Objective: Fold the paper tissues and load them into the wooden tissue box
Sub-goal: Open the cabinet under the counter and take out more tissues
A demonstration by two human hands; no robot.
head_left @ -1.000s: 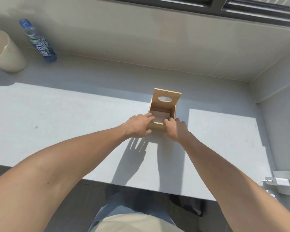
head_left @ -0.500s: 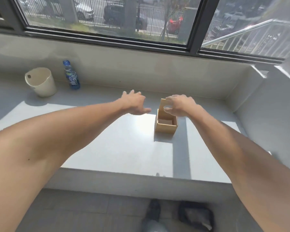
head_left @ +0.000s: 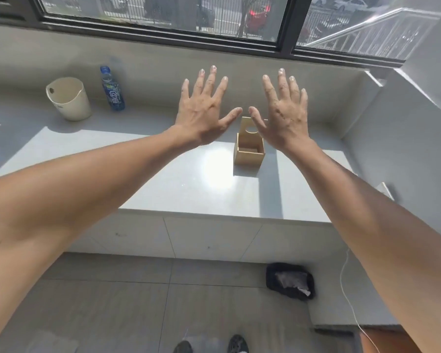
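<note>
The wooden tissue box (head_left: 248, 156) stands on the grey ledge (head_left: 183, 189), its lid with an oval hole tipped up at the back. The inside looks brown; I cannot tell whether tissues lie in it. My left hand (head_left: 205, 108) is raised in the air to the left of and above the box, fingers spread, holding nothing. My right hand (head_left: 283, 110) is raised the same way, fingers spread and empty, covering part of the lid. Both hands are apart from the box. No loose tissues show.
A cream bucket (head_left: 69, 99) and a blue-labelled bottle (head_left: 111, 89) stand at the ledge's back left. A window runs along the top. A side wall (head_left: 402, 154) closes the right. On the floor lie a black bag (head_left: 289, 281) and a white cable (head_left: 346, 289).
Both hands let go of the box, rose off the ledge and spread open with backs toward me. The camera pulled back and tilted up, so the window and floor now show.
</note>
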